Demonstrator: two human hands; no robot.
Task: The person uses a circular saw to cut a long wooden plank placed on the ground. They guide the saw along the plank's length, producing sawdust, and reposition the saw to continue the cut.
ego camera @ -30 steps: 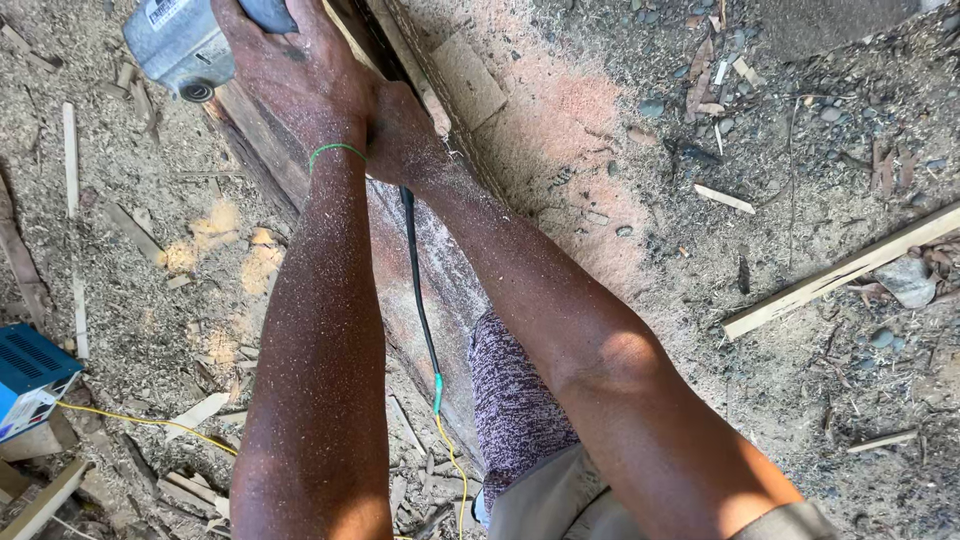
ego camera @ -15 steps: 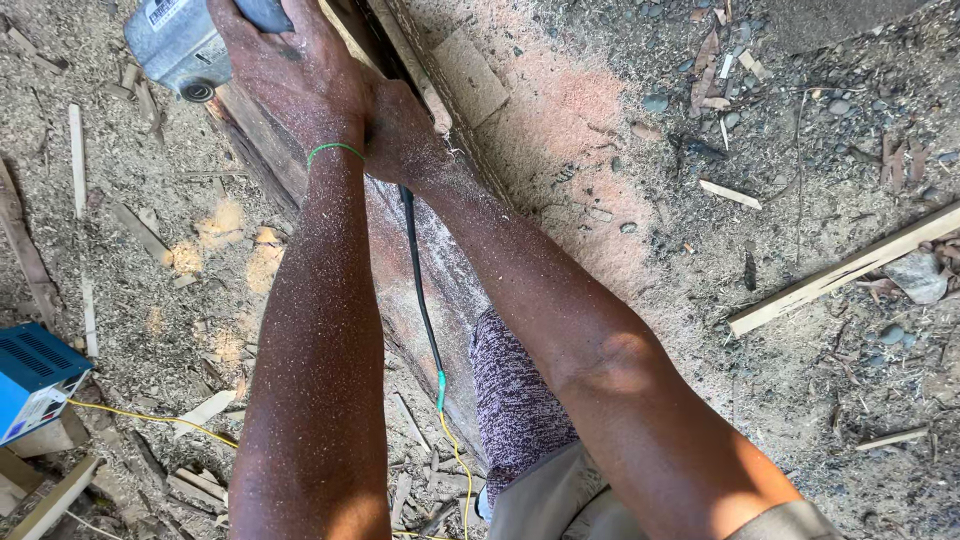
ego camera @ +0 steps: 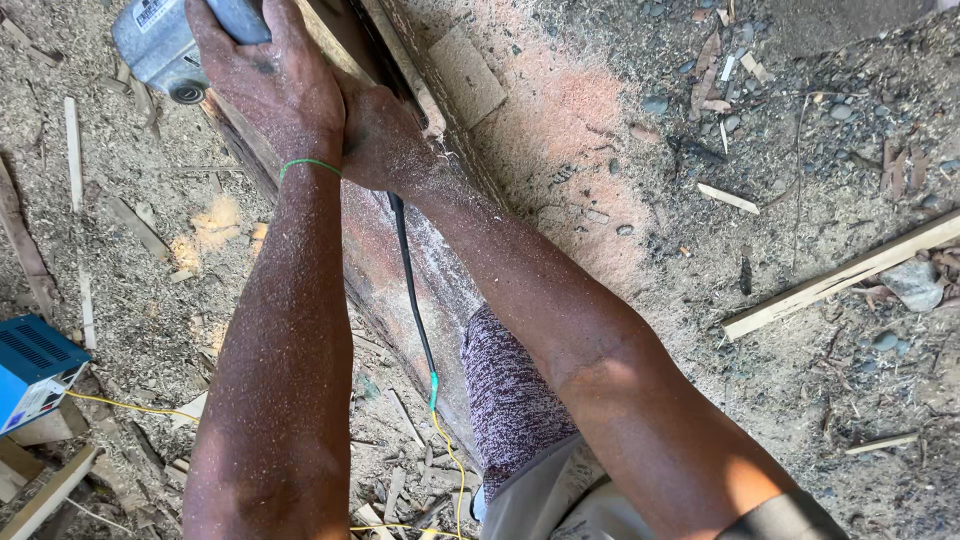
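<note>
Two dusty hands on one grey metal tool (ego camera: 165, 45) at the top edge, atop a long reddish plank (ego camera: 385, 270): left hand (ego camera: 275, 85) clenched over its body, right hand (ego camera: 375, 135) tucked behind, fingers hidden, grip impossible to tell. Risk, likely: black cord (ego camera: 410, 290) trailing along the plank, easily snagged or cut; loose sawdust (ego camera: 215, 220) underfoot, slippery. Blue box (ego camera: 35, 365) at left.

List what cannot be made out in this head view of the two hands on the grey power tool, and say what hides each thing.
- Grey power tool: its top is cut off by the frame's upper edge; the left hand covers its grip.
- Right hand: its fingers are hidden behind the left hand.
- Black cable: its upper end vanishes under the right wrist.
- Blue box: cut off by the left edge.
</note>
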